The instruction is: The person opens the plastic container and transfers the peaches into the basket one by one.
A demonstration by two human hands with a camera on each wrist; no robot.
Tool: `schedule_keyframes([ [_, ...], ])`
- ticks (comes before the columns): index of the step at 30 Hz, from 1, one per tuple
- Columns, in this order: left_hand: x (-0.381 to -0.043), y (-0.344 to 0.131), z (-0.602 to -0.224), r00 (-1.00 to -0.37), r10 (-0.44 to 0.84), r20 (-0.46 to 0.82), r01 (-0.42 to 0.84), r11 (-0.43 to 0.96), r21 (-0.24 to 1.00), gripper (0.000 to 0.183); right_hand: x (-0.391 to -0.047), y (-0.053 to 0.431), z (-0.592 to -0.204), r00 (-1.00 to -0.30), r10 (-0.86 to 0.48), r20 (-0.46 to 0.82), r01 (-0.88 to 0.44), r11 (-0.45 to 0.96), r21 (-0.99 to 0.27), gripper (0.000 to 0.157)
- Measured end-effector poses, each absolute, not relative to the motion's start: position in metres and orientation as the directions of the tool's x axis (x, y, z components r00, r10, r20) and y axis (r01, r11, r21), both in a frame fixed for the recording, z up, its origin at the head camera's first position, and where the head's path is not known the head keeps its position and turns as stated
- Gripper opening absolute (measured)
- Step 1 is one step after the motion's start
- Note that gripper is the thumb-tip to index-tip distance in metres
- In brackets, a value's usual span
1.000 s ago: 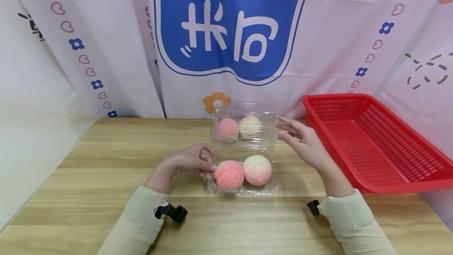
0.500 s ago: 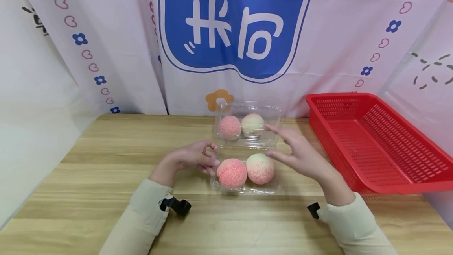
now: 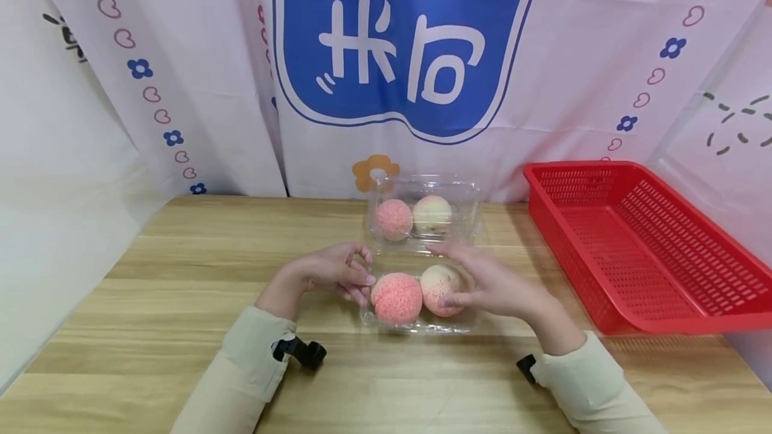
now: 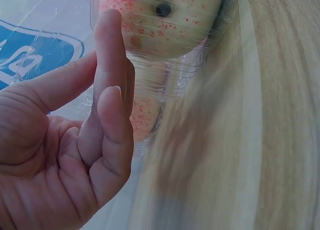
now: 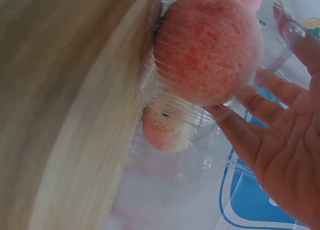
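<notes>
Two peach-like balls, one pink [image 3: 397,298] and one cream with pink specks [image 3: 439,286], sit side by side in a clear plastic box [image 3: 416,329] on the table. At the box's left side is my left hand [image 3: 338,272], its fingertips by the edge; the left wrist view shows relaxed fingers [image 4: 114,45] beside the plastic. My right hand [image 3: 494,286] reaches over the box's right part, fingers spread around the speckled ball. In the right wrist view its fingers [image 5: 240,132] touch or nearly touch the plastic. Whether a lid covers this box cannot be made out.
Just behind stands a second clear box [image 3: 464,213] with a pink ball [image 3: 394,220] and a cream ball [image 3: 432,216]. A red perforated basket [image 3: 579,273] stands at the right. The wooden table [image 3: 211,266] ends at a printed curtain [image 3: 229,119].
My right hand has moved from the far box's right side, toward me and left, over the near box's speckled ball. The left hand stays at the near box's left side.
</notes>
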State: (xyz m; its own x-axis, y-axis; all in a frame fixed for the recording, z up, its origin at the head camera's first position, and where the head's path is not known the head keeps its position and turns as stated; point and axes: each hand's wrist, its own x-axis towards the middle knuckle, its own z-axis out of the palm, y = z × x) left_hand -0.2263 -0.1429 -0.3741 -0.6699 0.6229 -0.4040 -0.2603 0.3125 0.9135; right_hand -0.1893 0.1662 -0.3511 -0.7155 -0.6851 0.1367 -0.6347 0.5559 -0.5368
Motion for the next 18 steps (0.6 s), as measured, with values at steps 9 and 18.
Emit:
schedule_keyframes([
  [9, -0.2246, -0.1424, -0.3737, -0.671, 0.618, -0.409, -0.255, 0.326, 0.910, 0.034, -0.1915, 0.1633, -0.3601, -0.694, -0.718, 0.049, -0.641, 0.586, -0.496, 0.087],
  [18, -0.2251, -0.1431, -0.3730, -0.671, 0.615, -0.413, -0.256, 0.331, 0.908, 0.040, -0.1877, 0.1597, -0.3623, -0.685, -0.728, 0.002, -0.663, 0.622, -0.417, 0.091],
])
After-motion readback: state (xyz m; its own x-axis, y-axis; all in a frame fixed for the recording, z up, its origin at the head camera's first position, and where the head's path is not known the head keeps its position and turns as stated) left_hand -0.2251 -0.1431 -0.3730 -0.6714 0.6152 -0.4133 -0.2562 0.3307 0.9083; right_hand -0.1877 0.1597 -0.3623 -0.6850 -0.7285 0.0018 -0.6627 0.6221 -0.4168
